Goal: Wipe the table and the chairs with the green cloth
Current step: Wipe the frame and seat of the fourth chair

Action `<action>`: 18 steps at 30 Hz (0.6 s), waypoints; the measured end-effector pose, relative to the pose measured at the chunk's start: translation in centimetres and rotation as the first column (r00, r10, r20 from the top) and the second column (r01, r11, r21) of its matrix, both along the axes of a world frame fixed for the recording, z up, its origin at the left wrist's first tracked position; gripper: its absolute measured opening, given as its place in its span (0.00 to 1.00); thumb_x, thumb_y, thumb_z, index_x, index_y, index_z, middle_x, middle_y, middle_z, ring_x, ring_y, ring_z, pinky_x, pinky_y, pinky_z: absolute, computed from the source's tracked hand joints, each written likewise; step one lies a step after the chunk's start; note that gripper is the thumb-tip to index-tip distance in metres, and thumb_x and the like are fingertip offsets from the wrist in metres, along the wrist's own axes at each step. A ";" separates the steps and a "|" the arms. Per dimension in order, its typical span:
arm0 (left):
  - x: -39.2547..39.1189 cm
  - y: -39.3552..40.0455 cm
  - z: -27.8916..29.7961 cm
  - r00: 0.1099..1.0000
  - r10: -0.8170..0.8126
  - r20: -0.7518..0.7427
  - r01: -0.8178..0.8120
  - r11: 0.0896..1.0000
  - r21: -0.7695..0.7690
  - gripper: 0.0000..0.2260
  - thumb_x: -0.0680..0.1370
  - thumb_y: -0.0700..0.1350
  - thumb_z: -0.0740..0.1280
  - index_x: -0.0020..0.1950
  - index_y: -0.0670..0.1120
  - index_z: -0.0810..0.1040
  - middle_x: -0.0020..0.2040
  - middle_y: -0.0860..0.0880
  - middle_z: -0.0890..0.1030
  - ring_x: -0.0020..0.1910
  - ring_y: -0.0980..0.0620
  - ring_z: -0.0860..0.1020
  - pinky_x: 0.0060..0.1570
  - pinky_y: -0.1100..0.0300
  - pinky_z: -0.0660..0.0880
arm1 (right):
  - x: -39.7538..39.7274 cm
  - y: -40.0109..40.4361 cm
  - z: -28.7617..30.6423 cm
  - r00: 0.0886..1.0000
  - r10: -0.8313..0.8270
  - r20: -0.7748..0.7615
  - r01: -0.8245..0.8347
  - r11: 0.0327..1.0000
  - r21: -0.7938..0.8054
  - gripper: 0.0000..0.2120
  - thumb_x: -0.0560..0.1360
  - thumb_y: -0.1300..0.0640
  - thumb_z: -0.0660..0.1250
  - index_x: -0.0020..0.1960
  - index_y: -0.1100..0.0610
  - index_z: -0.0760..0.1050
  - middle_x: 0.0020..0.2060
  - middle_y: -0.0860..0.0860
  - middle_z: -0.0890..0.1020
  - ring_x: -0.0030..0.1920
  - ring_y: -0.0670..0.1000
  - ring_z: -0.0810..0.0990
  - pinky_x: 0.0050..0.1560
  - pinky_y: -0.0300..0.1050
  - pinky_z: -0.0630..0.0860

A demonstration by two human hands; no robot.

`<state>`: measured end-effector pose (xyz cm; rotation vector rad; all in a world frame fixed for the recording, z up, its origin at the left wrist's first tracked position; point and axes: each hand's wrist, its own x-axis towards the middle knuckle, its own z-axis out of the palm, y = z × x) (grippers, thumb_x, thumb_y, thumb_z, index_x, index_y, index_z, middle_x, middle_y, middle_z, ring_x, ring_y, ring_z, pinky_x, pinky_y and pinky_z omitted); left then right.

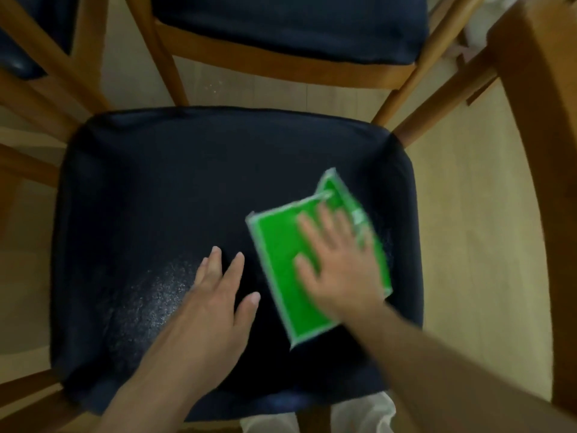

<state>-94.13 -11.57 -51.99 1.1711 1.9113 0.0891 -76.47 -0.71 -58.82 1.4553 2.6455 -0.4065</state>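
On the near chair's dark seat (218,182), right hand (337,270) presses flat, fingers straight, on green cloth (281,260), left hand (215,304) rests spread beside it gripping nothing; seat wipe looks midway, other chairs (281,26) possibly left, table unseen.

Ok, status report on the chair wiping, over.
Right hand flat on green cloth, on the dark seat. Left hand open, resting on seat. Nothing in the way.

Pale wood-look floor (468,245) under dim light, with a wooden table leg (537,120) at right.
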 end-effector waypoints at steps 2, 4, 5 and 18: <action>-0.1 0.0 0.3 1.000 0.006 -0.014 -0.006 1.000 0.003 0.28 0.81 0.59 0.50 0.78 0.57 0.41 0.77 0.58 0.34 0.70 0.65 0.35 0.72 0.57 0.53 | 1.5 6.2 -0.5 0.959 -0.283 0.030 0.281 0.959 0.041 0.31 0.78 0.36 0.45 0.78 0.42 0.43 0.78 0.48 0.45 0.77 0.53 0.46 0.72 0.62 0.42; -0.3 0.0 0.6 0.999 0.012 -0.031 -0.012 1.000 0.009 0.29 0.80 0.60 0.48 0.77 0.58 0.39 0.75 0.59 0.32 0.69 0.65 0.34 0.72 0.58 0.53 | 2.5 11.3 -0.8 0.837 -0.547 -0.029 0.546 0.837 -0.026 0.31 0.80 0.38 0.46 0.79 0.48 0.45 0.78 0.55 0.52 0.77 0.59 0.52 0.73 0.63 0.50; -0.4 0.0 0.6 0.999 0.007 -0.040 -0.006 1.000 0.015 0.29 0.80 0.61 0.47 0.77 0.59 0.38 0.75 0.60 0.32 0.69 0.65 0.34 0.72 0.60 0.52 | 2.7 13.1 -0.8 0.756 -0.649 -0.089 0.642 0.761 -0.091 0.30 0.81 0.41 0.48 0.79 0.52 0.49 0.76 0.60 0.57 0.74 0.63 0.58 0.73 0.62 0.55; 1.4 -0.2 2.3 0.999 0.030 -0.019 -0.029 0.995 0.094 0.37 0.79 0.46 0.60 0.76 0.61 0.37 0.79 0.55 0.52 0.70 0.51 0.67 0.66 0.53 0.68 | -5.6 -4.9 3.7 0.993 -0.101 -0.052 0.077 0.934 -0.350 0.24 0.83 0.48 0.46 0.78 0.49 0.55 0.78 0.50 0.57 0.77 0.53 0.53 0.74 0.54 0.53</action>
